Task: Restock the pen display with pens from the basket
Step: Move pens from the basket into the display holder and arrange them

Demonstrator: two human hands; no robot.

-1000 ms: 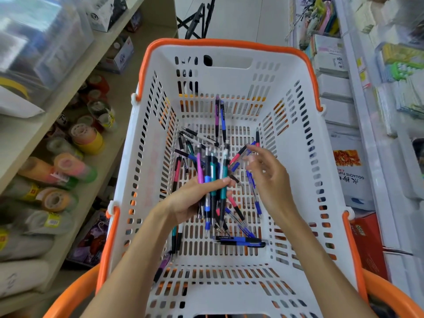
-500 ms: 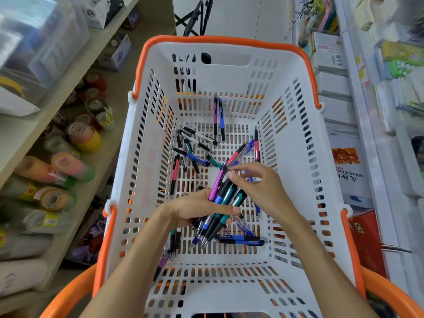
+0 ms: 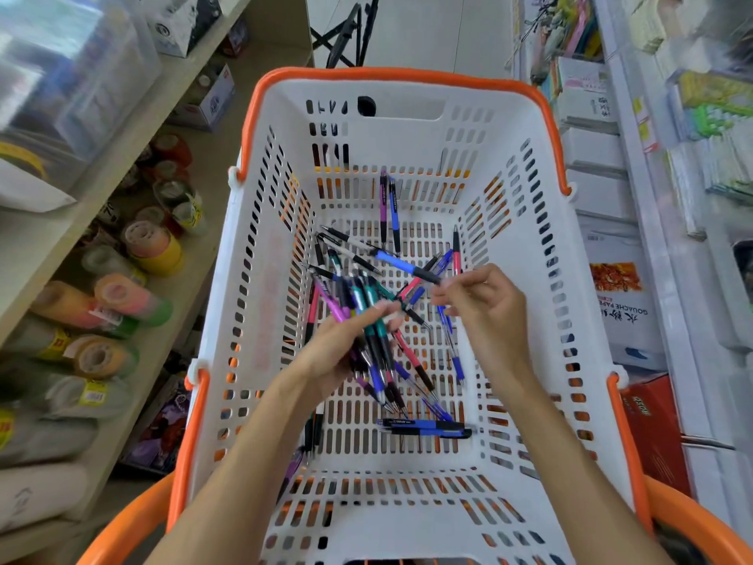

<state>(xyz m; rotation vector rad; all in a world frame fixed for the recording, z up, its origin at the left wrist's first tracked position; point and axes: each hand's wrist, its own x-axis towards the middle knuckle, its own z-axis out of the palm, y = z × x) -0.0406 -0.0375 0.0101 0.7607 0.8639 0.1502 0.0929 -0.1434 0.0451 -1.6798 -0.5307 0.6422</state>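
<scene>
The pens are all down in the white basket (image 3: 260, 303) with the orange rim. The left hand (image 3: 346, 352) has a whole bundle of pens (image 3: 373, 332) clamped in its fingers, teal, purple, blue and black ones fanned out, tips pointing toward the near side. The right hand (image 3: 485, 316) is just beside it, not touching, pinching the dark grip end of one blue pen (image 3: 401, 265) between thumb and fingertips, so that pen sticks out up and left over the pile.

Loose pens (image 3: 338, 246) are scattered on the basket floor past the hands, mostly mid and left. A purple and blue pair (image 3: 388, 210) leans against the far wall, and two blue pens (image 3: 423, 428) lie side by side crosswise nearer the wearer. A few dark ones sit along the left wall under the left wrist.

Room-wise, the near part of the basket floor is bare slotted plastic, and the right side too. The walls slope up steeply all round, so the hands are working down inside.

Outside: a shelf (image 3: 122, 185) close on the left with tape rolls (image 3: 155, 246) lying on the lower level, clear bins higher up. On the right, white racks (image 3: 635, 189) with stationery packs, a gouache paper box (image 3: 623, 295) and a red box (image 3: 652, 426) right up against the basket's edge. Tight aisle, basically.
</scene>
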